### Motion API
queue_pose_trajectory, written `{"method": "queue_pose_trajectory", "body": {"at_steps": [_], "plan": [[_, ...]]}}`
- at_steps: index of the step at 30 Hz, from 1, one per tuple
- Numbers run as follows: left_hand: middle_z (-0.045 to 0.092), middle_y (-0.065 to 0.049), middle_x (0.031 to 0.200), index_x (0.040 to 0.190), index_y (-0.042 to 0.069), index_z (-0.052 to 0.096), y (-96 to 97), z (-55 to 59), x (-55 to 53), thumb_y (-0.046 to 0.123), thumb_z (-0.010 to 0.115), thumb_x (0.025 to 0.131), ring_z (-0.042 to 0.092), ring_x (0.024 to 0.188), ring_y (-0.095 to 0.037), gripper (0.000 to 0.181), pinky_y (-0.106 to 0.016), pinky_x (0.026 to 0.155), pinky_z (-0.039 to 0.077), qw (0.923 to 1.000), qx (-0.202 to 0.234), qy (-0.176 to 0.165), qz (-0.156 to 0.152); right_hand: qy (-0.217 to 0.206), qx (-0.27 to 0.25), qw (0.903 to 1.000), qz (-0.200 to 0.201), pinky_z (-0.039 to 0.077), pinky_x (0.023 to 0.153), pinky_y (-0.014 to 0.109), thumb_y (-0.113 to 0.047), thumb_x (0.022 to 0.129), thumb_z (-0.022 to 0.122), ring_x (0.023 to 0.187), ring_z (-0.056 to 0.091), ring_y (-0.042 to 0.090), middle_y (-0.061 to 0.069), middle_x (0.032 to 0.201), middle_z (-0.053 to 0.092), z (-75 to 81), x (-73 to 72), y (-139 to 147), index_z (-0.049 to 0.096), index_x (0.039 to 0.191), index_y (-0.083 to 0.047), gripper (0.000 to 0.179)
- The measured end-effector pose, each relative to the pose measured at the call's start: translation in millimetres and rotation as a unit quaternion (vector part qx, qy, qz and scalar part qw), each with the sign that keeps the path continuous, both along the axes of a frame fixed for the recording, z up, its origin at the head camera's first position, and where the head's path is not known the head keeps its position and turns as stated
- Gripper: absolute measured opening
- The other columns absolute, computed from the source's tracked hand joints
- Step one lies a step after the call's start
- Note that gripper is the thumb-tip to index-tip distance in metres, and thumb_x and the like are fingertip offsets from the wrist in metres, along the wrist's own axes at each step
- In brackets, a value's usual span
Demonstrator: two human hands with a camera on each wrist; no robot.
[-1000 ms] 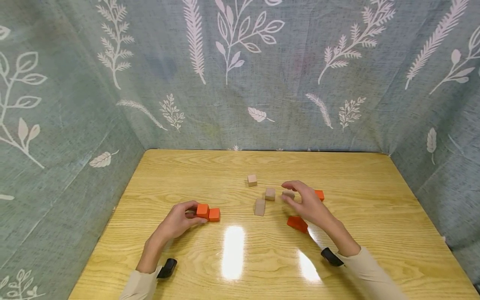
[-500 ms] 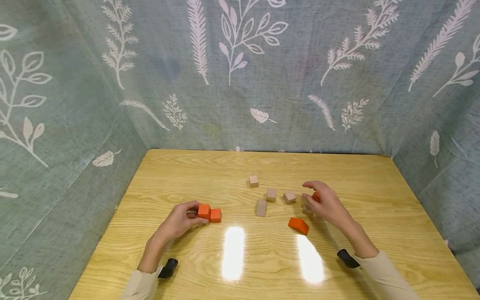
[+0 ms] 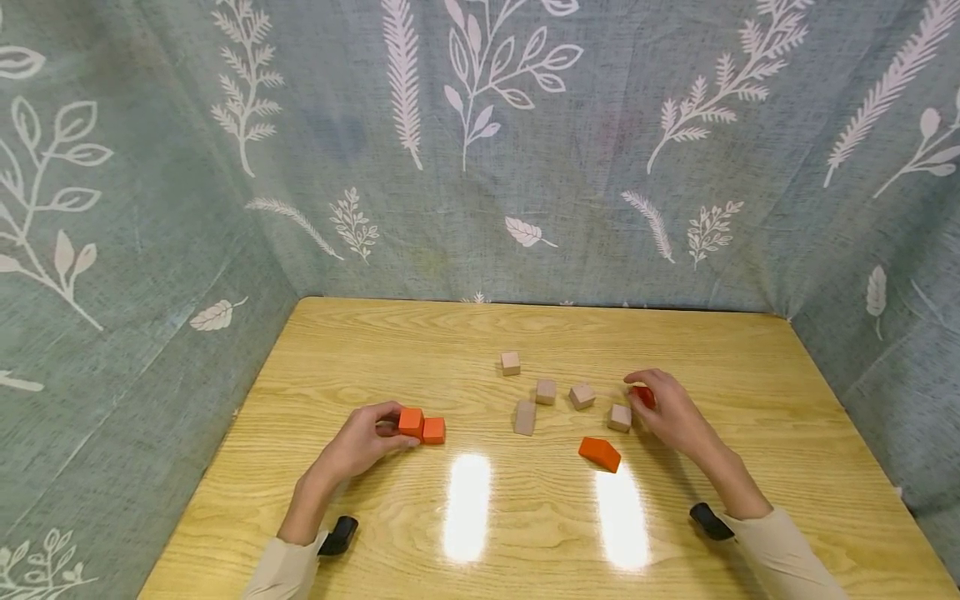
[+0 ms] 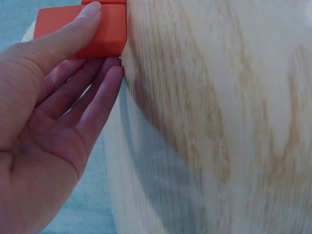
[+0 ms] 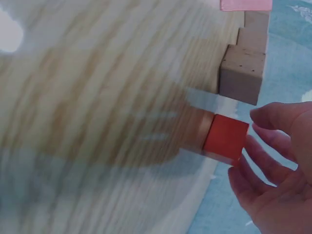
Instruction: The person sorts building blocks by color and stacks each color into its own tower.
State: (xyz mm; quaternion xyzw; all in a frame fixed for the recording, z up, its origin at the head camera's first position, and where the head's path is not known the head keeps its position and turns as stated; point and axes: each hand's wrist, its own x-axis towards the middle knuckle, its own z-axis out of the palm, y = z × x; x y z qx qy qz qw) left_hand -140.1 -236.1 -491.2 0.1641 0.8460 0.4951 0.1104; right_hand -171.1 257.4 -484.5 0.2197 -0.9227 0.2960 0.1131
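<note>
My left hand (image 3: 366, 439) grips a two-high stack of orange cubes, with the upper cube (image 3: 411, 422) nearest the fingers. In the left wrist view the thumb lies across both cubes, over the lower cube (image 4: 109, 34) at its tip, and the fingers are on the other side. Another orange cube (image 3: 434, 431) stands right beside the stack. At the right, my right hand (image 3: 677, 414) is spread around a red-orange cube (image 5: 226, 137), thumb on one side and fingers on the other, with a gap showing at the thumb. A plain wooden cube (image 3: 619, 417) is just left of it.
Several natural wood blocks lie mid-table, among them a flat one (image 3: 526, 417) and a cube at the back (image 3: 510, 363). An orange angled block (image 3: 600, 454) lies nearer me. A patterned curtain (image 3: 465, 208) surrounds the wooden table (image 3: 375, 350).
My right hand has moved right, away from the wooden blocks, uncovering two of them, to the red-orange cube. The left hand stays at its stack. The head view has shifted slightly.
</note>
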Motion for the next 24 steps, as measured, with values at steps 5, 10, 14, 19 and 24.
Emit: {"method": "queue_pose_trajectory", "body": {"at_steps": [5,10,14,19,24], "plan": [[0.068,-0.019,0.116,0.117,-0.001,0.067,0.0,0.7,0.2,0.003,0.078,0.091,0.072,0.101,-0.031,0.029,-0.03,0.081,0.06,1.0,0.002,0.001,-0.002,-0.002,0.019,0.9998,0.008,0.055,0.075,0.05,0.01,0.088,0.074,0.092,0.063,0.036,0.02,0.104,0.067,-2.7,0.6,4.2,0.07,0.111,0.007,0.024],[0.068,-0.019,0.116,0.118,-0.001,0.067,-0.2,0.4,0.5,0.003,0.078,0.091,0.072,0.101,-0.03,0.029,-0.029,0.081,0.06,1.0,0.0,0.002,-0.003,-0.021,0.029,0.9993,0.013,0.057,0.075,0.048,0.01,0.086,0.077,0.091,0.064,0.033,0.02,0.105,0.067,-1.6,0.2,7.5,0.068,0.114,0.007,0.029],[0.068,-0.02,0.116,0.117,-0.002,0.067,0.1,-0.2,0.0,0.003,0.078,0.091,0.072,0.101,-0.031,0.029,-0.028,0.081,0.06,1.0,0.005,-0.002,-0.002,-0.034,0.023,0.9991,0.003,0.057,0.072,0.043,0.007,0.086,0.078,0.089,0.063,0.03,0.02,0.105,0.067,2.3,0.5,8.7,0.067,0.116,0.008,0.032],[0.069,-0.02,0.116,0.117,-0.002,0.067,0.3,-0.2,-0.4,0.004,0.078,0.09,0.072,0.101,-0.031,0.029,-0.028,0.081,0.06,0.9999,0.007,-0.008,0.004,-0.022,0.002,0.9997,-0.013,0.056,0.071,0.045,0.007,0.085,0.08,0.088,0.062,0.028,0.019,0.104,0.066,7.4,1.3,7.2,0.066,0.117,0.009,0.035],[0.068,-0.02,0.117,0.118,-0.002,0.067,0.1,0.1,-0.5,0.004,0.078,0.091,0.072,0.101,-0.031,0.03,-0.029,0.08,0.061,0.9999,0.005,-0.009,0.005,0.005,-0.02,0.9997,-0.014,0.058,0.074,0.051,0.007,0.083,0.082,0.088,0.063,0.03,0.019,0.103,0.066,12.0,0.1,2.7,0.066,0.117,0.009,0.038]]}}
